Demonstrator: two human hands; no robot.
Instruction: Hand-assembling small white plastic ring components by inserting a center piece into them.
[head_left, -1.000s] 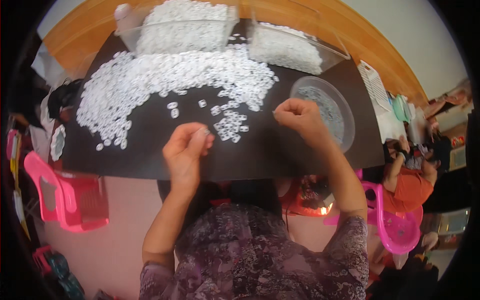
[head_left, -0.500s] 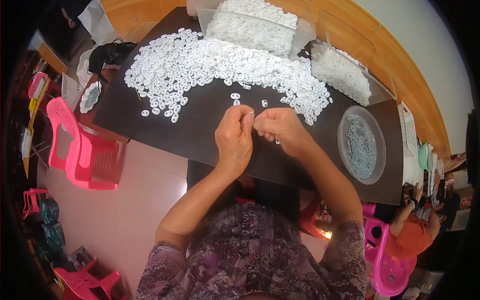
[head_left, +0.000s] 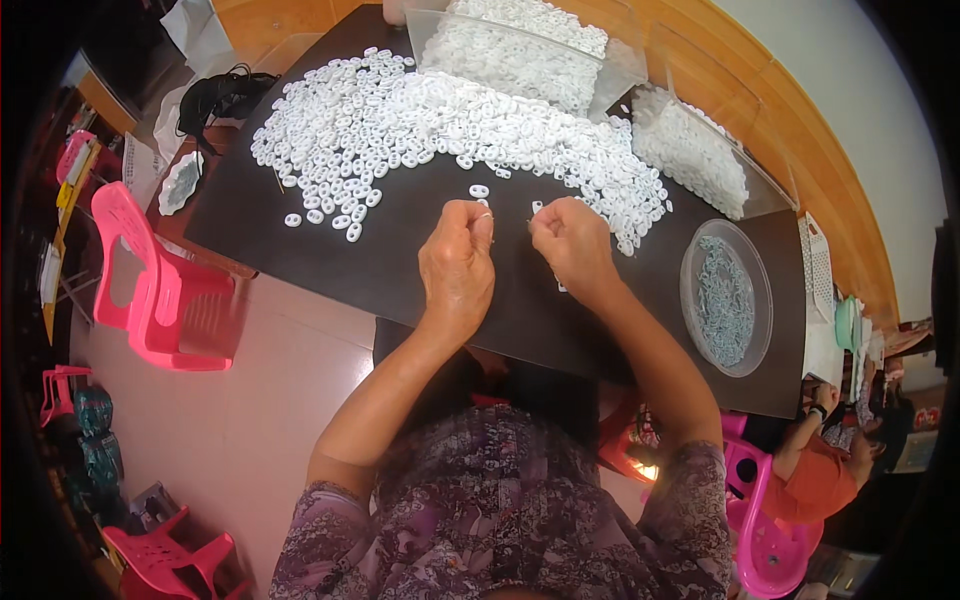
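My left hand (head_left: 457, 268) is closed over the dark table, with a sliver of something white showing at its thumb and fingertip, too small to name for certain. A short distance to its right, my right hand (head_left: 580, 252) is pinched shut; whatever it may hold is too small to make out. Just beyond the left hand lies a white oval piece with two holes (head_left: 479, 190), and part of another touches the line of its fingertips. Further back spreads a wide heap of such white pieces (head_left: 430, 115).
Behind the heap stands a clear bin (head_left: 425, 45) full of white pieces, with another clear bin (head_left: 770, 190) to its right. A round clear tub (head_left: 765, 325) of small grey-blue parts sits at the right. Left is a pink chair (head_left: 130, 260); a person in orange (head_left: 805, 480) sits right.
My hands, earlier together at the fingertips, have drawn apart, leaving a gap between them. Both stay closed.
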